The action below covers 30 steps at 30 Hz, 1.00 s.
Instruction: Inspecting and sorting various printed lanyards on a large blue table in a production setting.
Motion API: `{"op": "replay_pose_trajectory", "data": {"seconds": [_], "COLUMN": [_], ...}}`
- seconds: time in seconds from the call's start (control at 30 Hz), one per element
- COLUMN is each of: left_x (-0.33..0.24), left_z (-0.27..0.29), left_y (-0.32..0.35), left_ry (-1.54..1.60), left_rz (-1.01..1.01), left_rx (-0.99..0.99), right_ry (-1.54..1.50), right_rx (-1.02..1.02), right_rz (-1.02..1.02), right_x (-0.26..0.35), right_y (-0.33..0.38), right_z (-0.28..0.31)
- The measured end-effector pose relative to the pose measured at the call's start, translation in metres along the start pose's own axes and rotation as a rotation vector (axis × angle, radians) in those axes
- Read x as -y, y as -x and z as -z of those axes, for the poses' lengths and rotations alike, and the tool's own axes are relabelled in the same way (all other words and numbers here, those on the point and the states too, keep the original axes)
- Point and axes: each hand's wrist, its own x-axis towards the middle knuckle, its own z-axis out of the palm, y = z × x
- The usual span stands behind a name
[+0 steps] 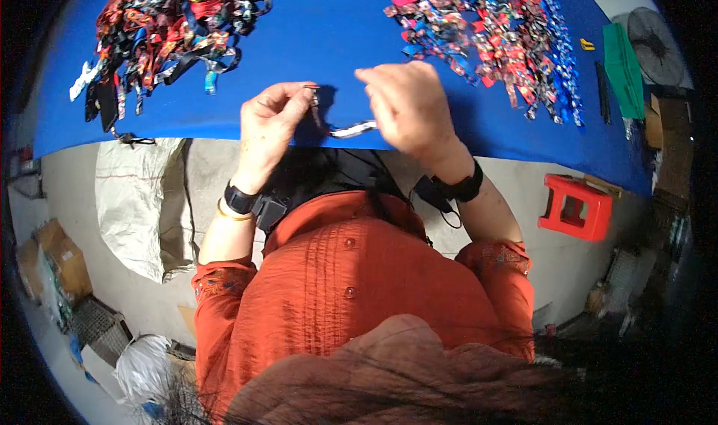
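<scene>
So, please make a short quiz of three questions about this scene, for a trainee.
1. True or false: both hands are over the blue table.
2. What does the left hand pinch? A) a small metal piece B) scissors C) a pen
3. Which colour is the stool on the floor?

Key:
1. True.
2. A; the right hand is by a silver clip.
3. Red.

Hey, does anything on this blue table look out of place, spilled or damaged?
Nothing stands out. Two loose heaps of colourful straps lie on the blue table, none hanging off its edge. The left hand and right hand work a small metal clip at the near edge.
</scene>
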Motion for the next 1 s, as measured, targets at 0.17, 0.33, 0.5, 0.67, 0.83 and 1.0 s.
{"op": "replay_pose_trajectory", "data": {"seconds": [0.17, 0.33, 0.5, 0.67, 0.83, 1.0], "left_x": [0.003, 0.006, 0.006, 0.009, 0.011, -0.002], "left_z": [0.000, -0.003, 0.002, 0.011, 0.016, 0.014], "left_y": [-0.001, -0.004, -0.005, -0.008, -0.008, 0.000], "left_ry": [-0.022, -0.037, -0.027, 0.055, 0.185, 0.142], "left_rz": [-0.005, -0.012, -0.026, -0.052, -0.116, -0.152], "left_rx": [-0.007, -0.035, -0.060, -0.123, -0.159, -0.073], "right_ry": [0.024, -0.021, 0.099, 0.081, 0.186, 0.239], "right_rx": [0.019, 0.201, 0.145, 0.009, -0.091, -0.211], "right_rz": [-0.148, -0.095, 0.051, 0.004, -0.027, -0.139], "right_x": [-0.018, 0.011, 0.003, -0.003, -0.012, -0.015], "right_y": [0.034, 0.044, 0.052, 0.046, 0.039, 0.030], "right_z": [0.018, 0.012, -0.005, -0.002, 0.004, 0.008]}}
